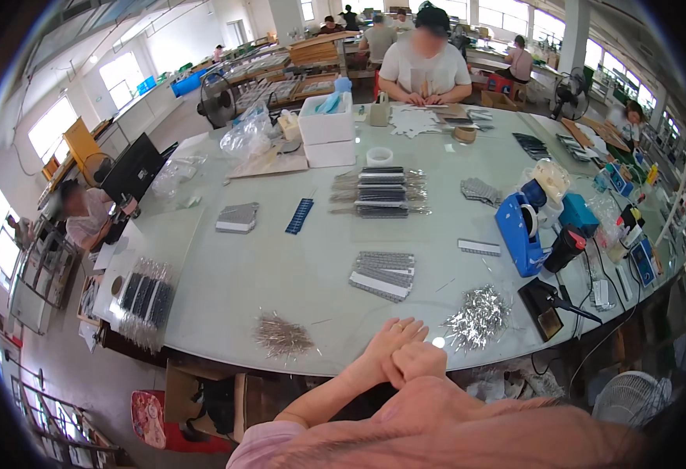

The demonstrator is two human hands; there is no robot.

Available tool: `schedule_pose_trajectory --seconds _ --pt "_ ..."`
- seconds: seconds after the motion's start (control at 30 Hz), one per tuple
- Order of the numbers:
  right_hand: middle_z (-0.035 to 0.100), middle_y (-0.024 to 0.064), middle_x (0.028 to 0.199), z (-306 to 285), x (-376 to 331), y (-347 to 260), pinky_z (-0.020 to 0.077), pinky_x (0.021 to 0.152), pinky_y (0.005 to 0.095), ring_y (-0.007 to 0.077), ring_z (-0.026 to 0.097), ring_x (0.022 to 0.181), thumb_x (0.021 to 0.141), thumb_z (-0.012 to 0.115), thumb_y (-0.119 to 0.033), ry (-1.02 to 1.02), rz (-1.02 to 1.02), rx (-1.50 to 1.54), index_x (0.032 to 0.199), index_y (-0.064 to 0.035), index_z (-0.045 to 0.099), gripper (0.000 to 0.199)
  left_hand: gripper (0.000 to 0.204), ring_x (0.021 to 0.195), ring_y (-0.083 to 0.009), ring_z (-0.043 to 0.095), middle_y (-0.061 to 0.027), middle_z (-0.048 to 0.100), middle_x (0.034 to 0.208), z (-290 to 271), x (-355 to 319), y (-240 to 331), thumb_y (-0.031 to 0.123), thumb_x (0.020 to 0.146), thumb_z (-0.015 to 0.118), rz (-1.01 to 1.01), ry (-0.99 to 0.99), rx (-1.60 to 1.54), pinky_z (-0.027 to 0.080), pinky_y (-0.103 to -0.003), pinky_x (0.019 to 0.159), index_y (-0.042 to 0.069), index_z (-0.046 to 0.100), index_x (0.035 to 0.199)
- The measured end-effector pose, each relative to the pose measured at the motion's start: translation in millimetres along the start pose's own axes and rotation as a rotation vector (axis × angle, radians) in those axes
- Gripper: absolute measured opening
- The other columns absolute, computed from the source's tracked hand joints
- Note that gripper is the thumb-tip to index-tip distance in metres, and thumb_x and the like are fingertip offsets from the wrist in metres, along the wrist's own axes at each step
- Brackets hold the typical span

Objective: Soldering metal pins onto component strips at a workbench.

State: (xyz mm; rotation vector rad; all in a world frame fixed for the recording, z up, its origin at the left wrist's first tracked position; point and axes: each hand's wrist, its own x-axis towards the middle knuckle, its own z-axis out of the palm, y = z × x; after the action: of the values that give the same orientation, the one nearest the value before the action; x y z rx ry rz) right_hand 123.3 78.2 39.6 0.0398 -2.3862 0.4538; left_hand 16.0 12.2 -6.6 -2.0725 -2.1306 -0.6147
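Note:
My left hand [396, 334] rests at the table's near edge, its fingers stretched out and a ring on one. Against its wrist my right hand [421, 362] is closed, fingers curled over it; neither hand shows a loose part. Just right of the hands lies a heap of shiny silver metal pins [477, 316]. To the left is a heap of thin brownish wire pins [282, 334]. Beyond the hands sits a fanned stack of grey perforated strips [382, 275]. One more grey strip [480, 247] lies by itself farther right.
Rows of dark strips with wire leads [382, 191] lie mid-table, near a blue strip [300, 216]. At right stand a blue tape dispenser [519, 234], a dark bottle [565, 248] and a black-handled tool [565, 303]. A co-worker [426, 62] sits opposite, beside white foam boxes [327, 129].

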Motion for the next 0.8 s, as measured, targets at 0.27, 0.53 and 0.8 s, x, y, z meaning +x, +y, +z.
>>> schedule_pose_trajectory --seconds 0.27,0.53,0.8 --pt "0.062 0.0104 0.069 30.9 41.8 -42.1 0.0480 0.051 0.0380 0.0282 0.061 0.059 0.079 0.066 -0.021 -0.429 0.532 -1.386 0.084 -0.0046 0.064 0.017 0.044 0.120 -0.0314 0.050 -0.0158 0.056 0.127 0.0 7.8 16.4 0.034 0.089 0.055 0.024 -0.013 -0.132 0.035 -0.046 0.102 0.009 0.054 0.126" --pt "0.062 0.0130 0.072 -4.8 9.1 -9.7 0.0464 0.049 0.0395 0.0292 0.061 0.057 0.078 0.068 -0.028 -0.091 0.243 -0.201 0.082 -0.0070 0.065 0.021 0.054 0.121 -0.0347 0.047 -0.0172 0.055 0.124 9.1 8.0 21.4 0.037 0.080 0.059 0.001 -0.005 -0.217 0.033 -0.049 0.103 0.010 0.055 0.126" --pt "0.063 0.0159 0.074 -7.4 5.6 -5.3 0.0465 0.051 0.0429 0.0296 0.061 0.058 0.081 0.064 -0.035 -0.119 0.239 -0.156 0.081 -0.0071 0.066 0.028 0.049 0.128 -0.0349 0.043 -0.0162 0.051 0.132 -22.8 17.1 23.9 0.035 0.089 0.055 0.054 0.014 -0.120 0.032 -0.049 0.106 0.007 0.052 0.129"
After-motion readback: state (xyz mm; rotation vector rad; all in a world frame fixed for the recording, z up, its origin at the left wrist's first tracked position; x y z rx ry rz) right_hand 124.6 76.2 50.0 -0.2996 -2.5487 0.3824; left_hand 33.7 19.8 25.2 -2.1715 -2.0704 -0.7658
